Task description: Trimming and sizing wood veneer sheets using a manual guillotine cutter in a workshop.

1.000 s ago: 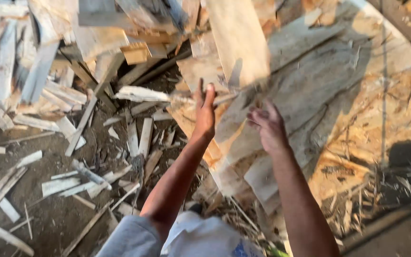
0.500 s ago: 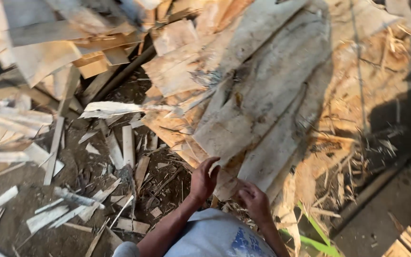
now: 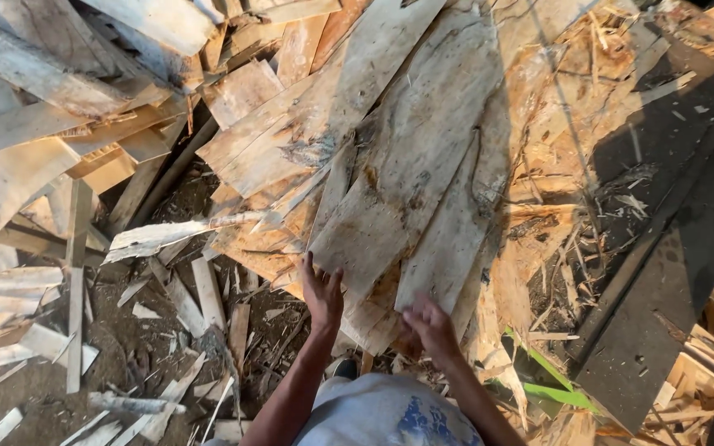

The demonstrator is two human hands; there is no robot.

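My left hand (image 3: 322, 296) reaches forward with fingers spread, its tips at the near edge of a broad weathered wood sheet (image 3: 411, 157) that lies on a heap of similar sheets. My right hand (image 3: 431, 326) is beside it, fingers curled down over the lower edge of a neighbouring narrow sheet (image 3: 448, 248); whether it grips that edge is unclear. Both forearms come up from the bottom of the view, over my grey shirt (image 3: 382, 417).
Split planks and offcuts (image 3: 35, 132) pile up at the left. Splinters and short strips (image 3: 167, 330) litter the dirt ground below. A dark shadowed board (image 3: 663, 306) runs along the right, with a green strip (image 3: 551, 388) by its foot.
A second ago both arms were raised high against an upright sheet. The hands have since come down low and close to my body at the near edge of the heap.
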